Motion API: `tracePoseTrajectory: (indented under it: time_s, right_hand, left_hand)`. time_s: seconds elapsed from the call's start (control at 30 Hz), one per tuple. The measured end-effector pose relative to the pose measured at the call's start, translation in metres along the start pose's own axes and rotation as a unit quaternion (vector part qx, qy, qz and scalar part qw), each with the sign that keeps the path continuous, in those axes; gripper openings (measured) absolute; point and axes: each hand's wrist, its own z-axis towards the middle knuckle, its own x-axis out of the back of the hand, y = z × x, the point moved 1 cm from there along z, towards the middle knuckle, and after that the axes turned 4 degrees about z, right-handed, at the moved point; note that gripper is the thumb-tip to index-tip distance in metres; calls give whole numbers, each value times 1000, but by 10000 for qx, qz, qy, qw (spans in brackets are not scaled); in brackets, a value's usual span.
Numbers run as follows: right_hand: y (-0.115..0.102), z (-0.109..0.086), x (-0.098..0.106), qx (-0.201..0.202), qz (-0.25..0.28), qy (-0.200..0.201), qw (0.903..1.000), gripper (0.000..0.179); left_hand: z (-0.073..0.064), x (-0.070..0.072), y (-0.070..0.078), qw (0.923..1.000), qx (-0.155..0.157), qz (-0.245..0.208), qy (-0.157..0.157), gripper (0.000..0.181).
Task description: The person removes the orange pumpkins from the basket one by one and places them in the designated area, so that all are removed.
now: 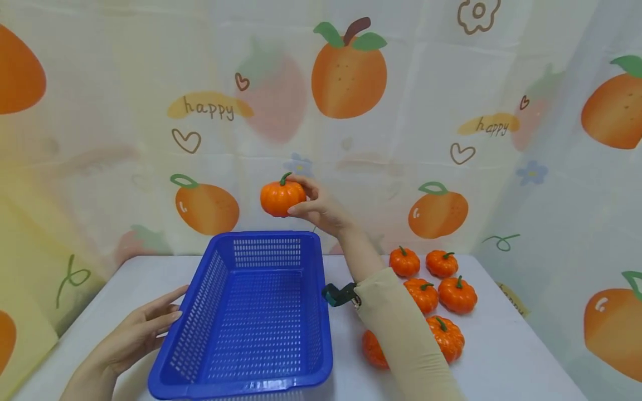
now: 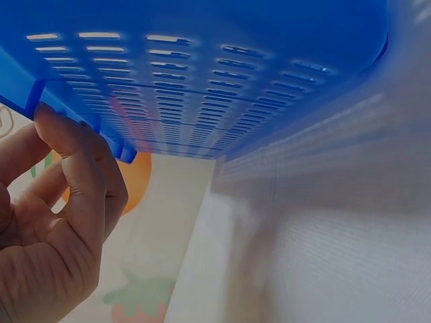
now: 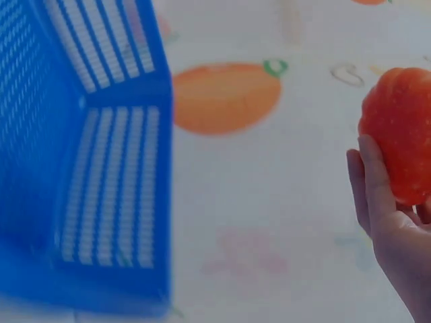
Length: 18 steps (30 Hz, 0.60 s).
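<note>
My right hand (image 1: 321,207) holds a small orange pumpkin (image 1: 278,198) with a green stem, up above the far end of a blue plastic basket (image 1: 325,334). Thumb and fingers pinch the pumpkin's right side; in the right wrist view this pumpkin (image 3: 401,134) shows at the right edge. On the basket's left side, my left hand (image 1: 134,334) touches the rim with its fingertips. From the left wrist view, the bent fingers of that hand (image 2: 67,208) meet the rim from outside, beside the slotted wall (image 2: 182,81). No pumpkin lies inside the basket.
Several more orange pumpkins (image 1: 457,295) stand on the white table (image 1: 506,356) to the right; my right sleeve (image 1: 406,334) partly covers some. A fruit-printed curtain (image 1: 351,145) hangs behind the table.
</note>
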Motion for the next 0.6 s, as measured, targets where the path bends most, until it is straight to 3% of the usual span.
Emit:
tracePoseTrajectory:
  time_s: [0.4,0.6]
  right_hand:
    - [-66,-81,74,242,-950,-95,9951,63]
    - [-80,-130,112,649,-907,-168,9936,68]
  left_hand:
    - [-1,0,3,9999,108,-16,64,51]
    - [-1,0,2,9999,153,-14,72,51]
